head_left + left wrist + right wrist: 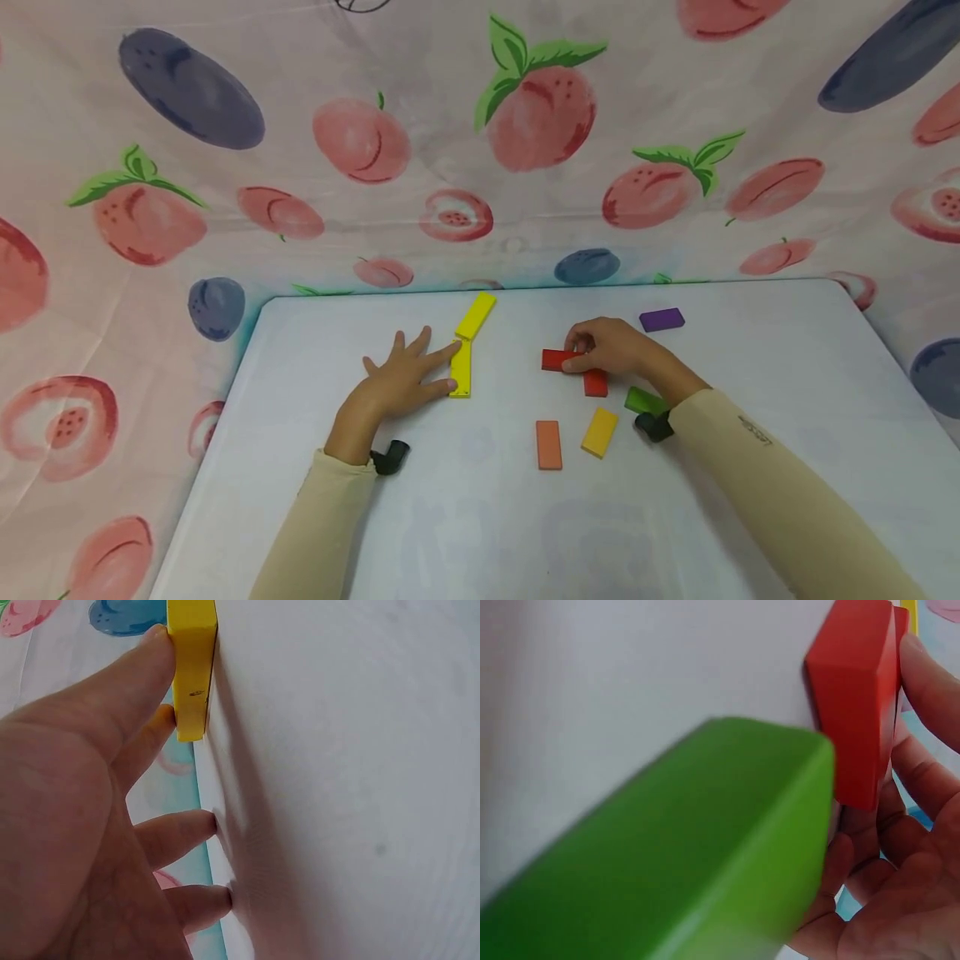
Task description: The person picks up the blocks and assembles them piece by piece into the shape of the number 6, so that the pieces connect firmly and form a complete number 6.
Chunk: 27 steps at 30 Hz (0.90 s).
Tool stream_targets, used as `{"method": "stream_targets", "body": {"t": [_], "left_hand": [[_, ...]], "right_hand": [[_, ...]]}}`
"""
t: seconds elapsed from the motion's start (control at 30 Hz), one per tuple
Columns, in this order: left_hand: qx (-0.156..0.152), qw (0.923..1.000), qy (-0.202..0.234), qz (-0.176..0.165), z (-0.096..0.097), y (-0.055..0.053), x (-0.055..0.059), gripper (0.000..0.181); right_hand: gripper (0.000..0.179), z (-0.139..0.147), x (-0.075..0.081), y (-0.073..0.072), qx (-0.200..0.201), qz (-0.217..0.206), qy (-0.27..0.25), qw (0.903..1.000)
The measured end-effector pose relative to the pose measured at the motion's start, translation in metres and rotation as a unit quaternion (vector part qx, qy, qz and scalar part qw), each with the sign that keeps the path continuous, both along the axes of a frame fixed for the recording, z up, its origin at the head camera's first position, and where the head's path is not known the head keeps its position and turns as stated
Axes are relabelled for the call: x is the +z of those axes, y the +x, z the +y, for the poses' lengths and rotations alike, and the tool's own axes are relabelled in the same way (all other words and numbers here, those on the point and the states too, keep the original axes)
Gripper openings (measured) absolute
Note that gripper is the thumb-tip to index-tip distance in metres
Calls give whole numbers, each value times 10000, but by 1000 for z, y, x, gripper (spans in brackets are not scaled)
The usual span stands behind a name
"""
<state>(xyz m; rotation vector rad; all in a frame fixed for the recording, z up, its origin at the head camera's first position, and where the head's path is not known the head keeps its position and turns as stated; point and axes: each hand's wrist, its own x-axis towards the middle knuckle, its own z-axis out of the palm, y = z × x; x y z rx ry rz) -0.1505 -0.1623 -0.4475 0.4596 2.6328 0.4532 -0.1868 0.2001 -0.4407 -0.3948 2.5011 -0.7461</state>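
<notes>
My left hand (396,377) lies with its fingers spread, thumb and index fingertip touching the left side of a yellow block (461,371). A second yellow block (476,316) lies end to end with it, at a slant. In the left wrist view the thumb presses the near yellow block (193,667). My right hand (617,346) pinches a red block (553,360) between thumb and fingers, its right end hidden. Another red block (596,384) lies just below that hand. The right wrist view shows the near red block (851,697) with the pinched one mostly behind it.
A green block (643,401) lies by the right wrist, partly covered by its camera, and looms large in the right wrist view. Orange (549,445) and amber (599,432) blocks lie nearer me. A purple block (662,320) is at the back right. Fruit-print cloth (442,150) hangs behind the white table (465,517).
</notes>
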Motion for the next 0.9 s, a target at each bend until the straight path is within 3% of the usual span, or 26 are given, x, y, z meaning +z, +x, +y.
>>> {"method": "stream_targets", "body": {"t": [0.47, 0.9], "left_hand": [[8, 9999, 101, 27, 2, 2, 6, 68], [28, 10000, 61, 10, 3, 3, 7, 68]], "right_hand": [[23, -1, 8, -7, 49, -471, -18, 9989], [24, 0, 9, -9, 65, -484, -45, 9988]]}}
